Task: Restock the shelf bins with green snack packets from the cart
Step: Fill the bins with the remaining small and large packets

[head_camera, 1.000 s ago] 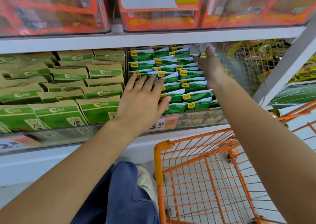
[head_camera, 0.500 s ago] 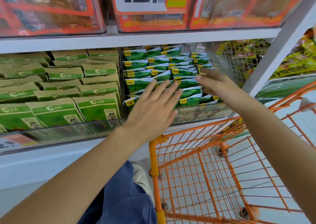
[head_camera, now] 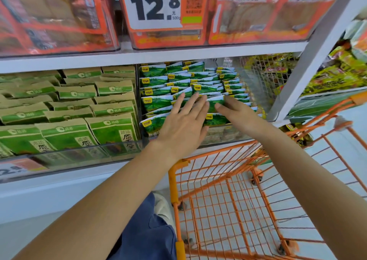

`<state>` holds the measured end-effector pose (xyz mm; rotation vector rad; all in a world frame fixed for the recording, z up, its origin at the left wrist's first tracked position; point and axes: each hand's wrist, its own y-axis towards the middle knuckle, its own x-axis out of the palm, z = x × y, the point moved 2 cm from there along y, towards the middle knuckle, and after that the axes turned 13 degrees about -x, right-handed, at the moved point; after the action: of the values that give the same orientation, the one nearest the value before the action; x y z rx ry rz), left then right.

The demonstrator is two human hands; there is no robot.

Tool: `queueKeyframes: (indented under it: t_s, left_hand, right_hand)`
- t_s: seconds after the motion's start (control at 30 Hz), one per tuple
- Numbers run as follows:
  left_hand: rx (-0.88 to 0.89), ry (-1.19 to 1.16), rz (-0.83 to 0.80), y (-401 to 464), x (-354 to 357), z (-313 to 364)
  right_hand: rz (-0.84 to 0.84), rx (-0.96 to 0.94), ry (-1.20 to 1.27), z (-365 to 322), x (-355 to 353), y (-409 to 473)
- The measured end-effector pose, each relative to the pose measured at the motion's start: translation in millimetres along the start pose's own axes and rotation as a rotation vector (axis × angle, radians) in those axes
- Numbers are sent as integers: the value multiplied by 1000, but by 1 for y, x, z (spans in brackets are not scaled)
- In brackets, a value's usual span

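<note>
A clear shelf bin (head_camera: 222,135) holds several green snack packets (head_camera: 156,101) with yellow labels, stacked in rows. My left hand (head_camera: 184,122) lies flat on the front packets with its fingers straight and spread. My right hand (head_camera: 237,113) rests on the packets just to the right, fingers extended toward the left hand, the fingertips nearly meeting. Neither hand grips a packet. The orange wire cart (head_camera: 228,196) stands below the bin and no packets show in its basket.
A bin of larger green-and-tan bags (head_camera: 69,108) sits to the left. Orange packaged goods and a 12.8 price sign (head_camera: 156,5) fill the shelf above. A grey shelf upright (head_camera: 301,65) stands at right, with yellow packets (head_camera: 333,79) beyond it.
My right hand has come down from the back of the bin to the front packets, beside the left hand. The left hand stays flat on the packets. The view shifted slightly right.
</note>
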<state>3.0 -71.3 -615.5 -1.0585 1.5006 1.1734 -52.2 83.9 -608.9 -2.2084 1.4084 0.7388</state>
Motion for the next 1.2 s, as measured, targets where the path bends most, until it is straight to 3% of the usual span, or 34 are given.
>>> queueKeyframes:
  t_s: [0.13,0.23,0.4,0.6,0.67,0.8,0.87,1.2]
  left_hand:
    - [-226,-91,104,-35,-3,-16]
    - [-255,-85,61,-59,5,-17]
    - [-263,-204,-137,-47,11,-30]
    - [-240,-233,-202,-38,17,-34]
    - [-243,-284,-164,-41,14,-35]
    - [-268,-496,64,-50,-3,-31]
    - [-318,-503,60,-41,-5,-27]
    - [-616,-718,149,-17,14,-23]
  right_hand:
    - [193,-157,-305,-7,3,-19]
    - [284,-344,-429,-12,21,-34]
    - [71,-394,-580,0,52,-34]
    - [36,-392,-700,3,56,-31]
    - [36,-379,-665,-1,56,-32]
    - [159,-376,-460,-7,52,-37]
    - [177,-369,-432,-10,51,-40]
    - [89,-342,-639,-5,57,-39]
